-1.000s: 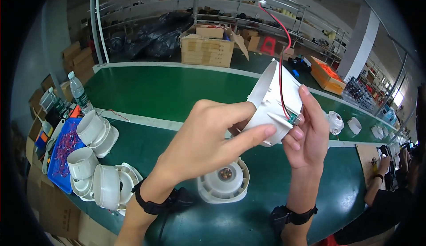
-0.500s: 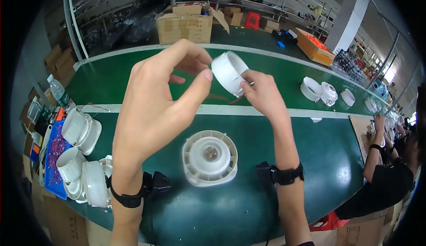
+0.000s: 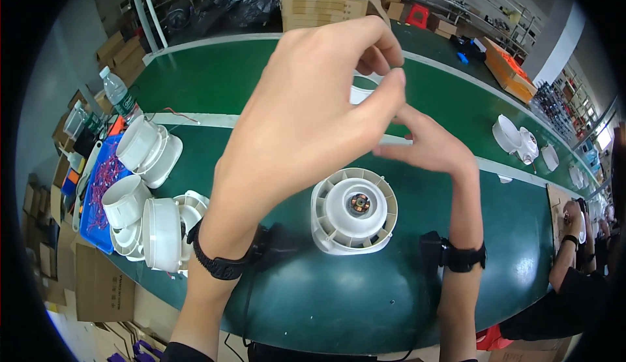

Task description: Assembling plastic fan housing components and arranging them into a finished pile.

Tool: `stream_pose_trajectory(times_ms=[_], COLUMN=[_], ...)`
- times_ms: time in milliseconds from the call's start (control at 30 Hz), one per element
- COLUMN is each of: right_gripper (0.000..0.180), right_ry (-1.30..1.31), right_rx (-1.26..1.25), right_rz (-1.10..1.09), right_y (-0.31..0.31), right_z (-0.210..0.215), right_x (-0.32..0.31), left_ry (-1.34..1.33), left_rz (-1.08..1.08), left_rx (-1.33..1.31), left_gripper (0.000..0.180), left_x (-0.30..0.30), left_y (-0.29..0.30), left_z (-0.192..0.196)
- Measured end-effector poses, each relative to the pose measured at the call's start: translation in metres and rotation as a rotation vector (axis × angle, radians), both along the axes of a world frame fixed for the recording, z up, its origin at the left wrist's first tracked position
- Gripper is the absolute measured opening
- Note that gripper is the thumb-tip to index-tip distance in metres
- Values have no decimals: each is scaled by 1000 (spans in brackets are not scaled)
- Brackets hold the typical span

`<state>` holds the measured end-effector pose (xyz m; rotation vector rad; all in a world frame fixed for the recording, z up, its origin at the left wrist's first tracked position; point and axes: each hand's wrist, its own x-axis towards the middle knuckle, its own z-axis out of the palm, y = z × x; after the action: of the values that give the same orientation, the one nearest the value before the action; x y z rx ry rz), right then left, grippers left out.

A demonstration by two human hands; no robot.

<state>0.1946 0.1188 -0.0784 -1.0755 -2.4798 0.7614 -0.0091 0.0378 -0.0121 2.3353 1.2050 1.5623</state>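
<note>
The left hand (image 3: 319,91) spanned the upper middle of the frame, thumb and forefinger slightly parted, partly hiding a white ring (image 3: 360,94). Just right of it, the right hand (image 3: 430,141) had its thumb apart. A round white housing (image 3: 339,218) sat near the centre, a clear bottle (image 3: 120,93) at upper left.

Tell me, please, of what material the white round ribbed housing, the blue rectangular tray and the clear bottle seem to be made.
White round ribbed housing: probably moulded plastic, satin; thin, even ribs suggest it.
Blue rectangular tray: likely plastic, smooth; evenly coloured rim.
Clear bottle: probably glossy plastic, transparent with highlights; glass cannot be excluded.
</note>
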Motion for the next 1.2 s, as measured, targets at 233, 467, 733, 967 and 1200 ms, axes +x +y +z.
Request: stream_pose_trajectory(times_ms=[233,467,733,967,1200], right_gripper=[115,110,108,116,97], right_ry=[-316,-358,-219,-404,-533], right_rx=[5,227,405,349,329], right_rz=[214,68,-385,-603,-700], right_y=[-81,-96,-45,128,159], right_z=[-22,-27,-25,-45,-42], right_x=[-28,-27,30,124,66], left_ry=[17,-209,-167,-162,-94], left_rz=[3,-104,-129,-140,19], left_rx=[97,194,17,-146,-295], left_gripper=[18,18,17,16,13], left_x=[-8,-11,-25,-33,-52], left_y=[0,-12,-9,9,13], left_z=[4,10,11,8,4])
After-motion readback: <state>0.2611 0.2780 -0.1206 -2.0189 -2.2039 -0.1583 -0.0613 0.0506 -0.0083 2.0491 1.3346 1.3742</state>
